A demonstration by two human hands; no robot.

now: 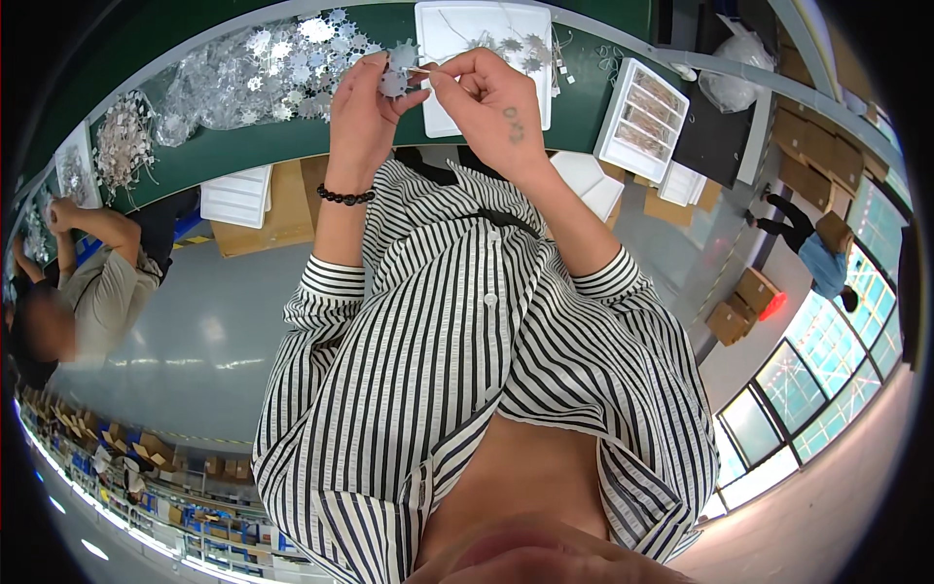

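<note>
Over the green bench, my left hand [360, 122] pinches a silver snowflake-shaped piece [395, 84] between thumb and fingers. My right hand [494, 105] is closed, thumb against forefinger, on a thin pale cord [420, 70] that reaches the snowflake's edge. Whether the cord passes through the snowflake is too small to tell. Behind and beneath my right hand lies a white tray [438, 117], with several more snowflakes [530, 49] on it, some trailing cords. A large heap of loose silver snowflakes [292, 58] lies to the left of my hands.
Clear plastic bagging [190, 107] lies by the heap; farther left is a pile of small corded pieces [125, 146]. At right stands a compartmented white tray [642, 122] holding corded parts. A co-worker [107, 263] works at far left; another person [812, 248] carries a carton at right.
</note>
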